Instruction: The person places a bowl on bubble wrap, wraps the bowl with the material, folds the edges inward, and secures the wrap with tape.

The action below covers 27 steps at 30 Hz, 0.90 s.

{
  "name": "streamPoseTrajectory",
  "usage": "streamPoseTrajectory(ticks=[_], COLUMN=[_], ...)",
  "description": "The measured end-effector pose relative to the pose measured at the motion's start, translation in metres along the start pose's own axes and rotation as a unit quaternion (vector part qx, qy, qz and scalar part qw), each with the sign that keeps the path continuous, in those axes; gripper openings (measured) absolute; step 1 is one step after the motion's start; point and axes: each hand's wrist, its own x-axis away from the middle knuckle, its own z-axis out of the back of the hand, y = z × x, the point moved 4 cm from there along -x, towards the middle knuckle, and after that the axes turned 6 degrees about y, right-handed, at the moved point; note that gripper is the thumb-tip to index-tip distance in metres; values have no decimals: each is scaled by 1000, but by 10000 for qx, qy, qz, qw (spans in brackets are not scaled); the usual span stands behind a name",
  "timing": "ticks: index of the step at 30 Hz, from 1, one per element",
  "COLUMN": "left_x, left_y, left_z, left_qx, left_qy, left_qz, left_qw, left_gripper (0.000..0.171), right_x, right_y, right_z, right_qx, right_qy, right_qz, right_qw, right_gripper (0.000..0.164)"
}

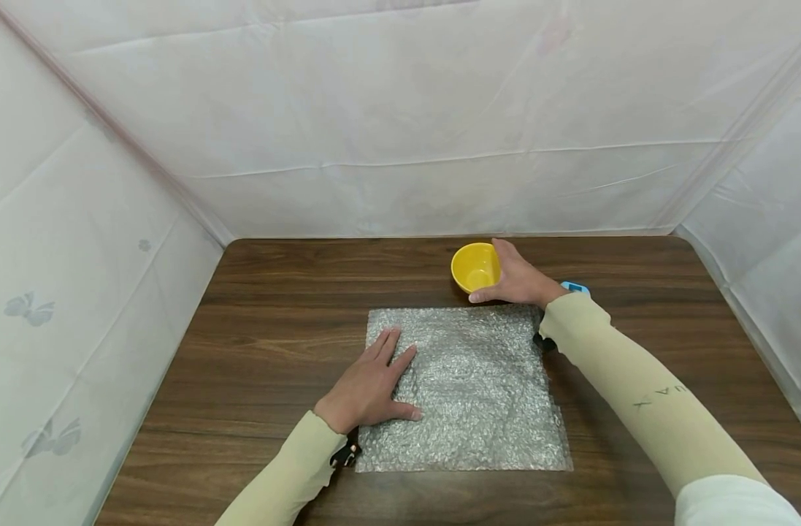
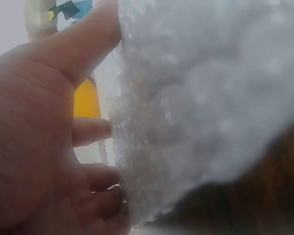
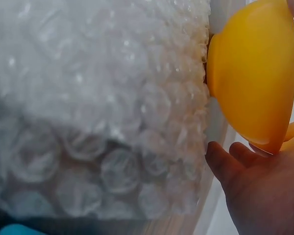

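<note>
This place is looking like a small curtained booth (image 1: 400, 88). A pale, creased back sheet (image 1: 407, 161) is hanging behind the wood-grained surface (image 1: 275, 351), while a left sheet (image 1: 104, 263) and a right sheet (image 1: 768, 234) are closing in its sides. A pinkish seam (image 1: 104, 121) is running down the corner between the left and back sheets, and grey, bow-like prints (image 1: 39, 314) are dotting the left one. Whether the booth is standing inside a home, an office or a workshop is remaining unclear.
</note>
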Motion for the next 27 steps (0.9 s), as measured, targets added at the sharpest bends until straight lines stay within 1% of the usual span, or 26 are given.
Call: streamPoseTrajectory(ticks=[5, 12, 18, 27], left_x=[1, 1, 2, 3], left_y=[0, 0, 1, 2], left_z=[0, 0, 1, 2], left_qx=[-14, 3, 13, 91], left_qy=[23, 23, 7, 29], left_qz=[-27, 8, 29, 39], left_qw=[10000, 10000, 10000, 9999], left_gripper=[101, 103, 104, 104], right_x=[-3, -6, -6, -5], right_y=[-2, -4, -5, -8], right_z=[-1, -2, -1, 3], right_qx=[53, 65, 119, 80], right_qy=[114, 382, 469, 527], right_qz=[-38, 83, 158, 76], right_qw=[9999, 9992, 9987, 9985], right_gripper=[125, 115, 113, 111])
